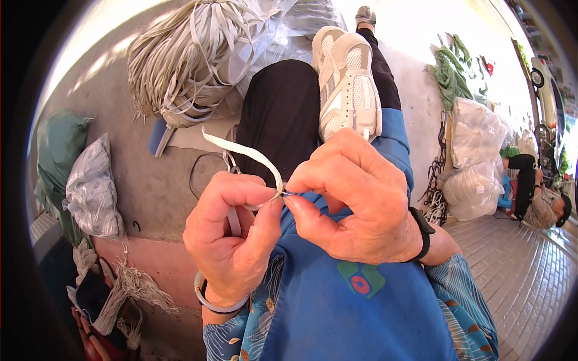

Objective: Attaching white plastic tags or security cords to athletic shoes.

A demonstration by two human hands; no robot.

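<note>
Blue apron (355, 310); bundle of flat laces (174, 66); beige sneakers (351, 90) on the right leg (395, 135); left hand (232, 231) and right hand (364, 198), left fingers pinching a looped white shoelace (256, 155) between them, right fingers closed on a small dark piece (288, 193) against it

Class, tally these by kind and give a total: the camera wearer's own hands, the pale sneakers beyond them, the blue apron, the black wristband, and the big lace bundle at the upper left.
Hands: 2
Sneakers: 2
Apron: 1
Wristband: 1
Lace bundle: 1
Total: 7
</note>
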